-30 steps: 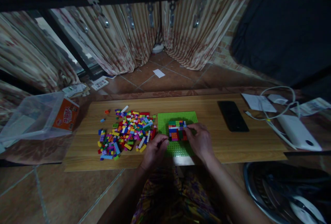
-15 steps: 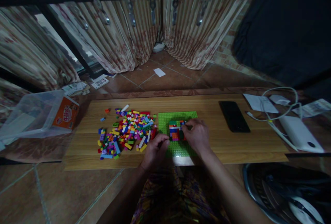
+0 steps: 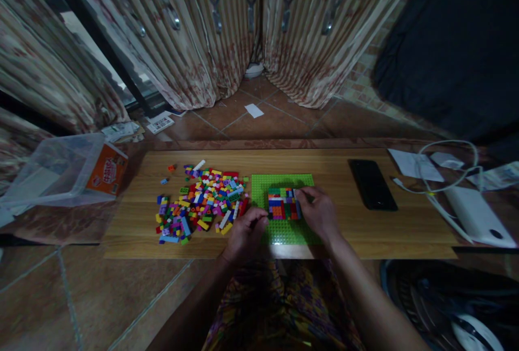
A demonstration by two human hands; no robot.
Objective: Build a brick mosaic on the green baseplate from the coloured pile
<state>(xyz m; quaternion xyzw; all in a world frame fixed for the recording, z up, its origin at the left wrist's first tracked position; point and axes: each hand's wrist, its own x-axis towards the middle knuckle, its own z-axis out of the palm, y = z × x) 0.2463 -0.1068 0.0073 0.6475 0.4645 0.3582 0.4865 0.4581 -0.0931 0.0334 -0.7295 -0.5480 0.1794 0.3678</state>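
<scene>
A green baseplate lies on a wooden board, with a small multicoloured brick build standing on it. My right hand is closed on the build's right side, its fingertips touching the top right corner. My left hand rests with curled fingers on the baseplate's front left edge and holds it down. What lies under those fingers is hidden. A pile of loose coloured bricks is spread just left of the baseplate.
A black phone lies right of the baseplate. Further right are papers, a white cable and a white power bank. A clear plastic box sits off the board's left end. A fan stands at lower right.
My right hand shifted slightly forward over the build, then settled back on its right side. My left hand stayed at the baseplate's edge. The view moved a little.
</scene>
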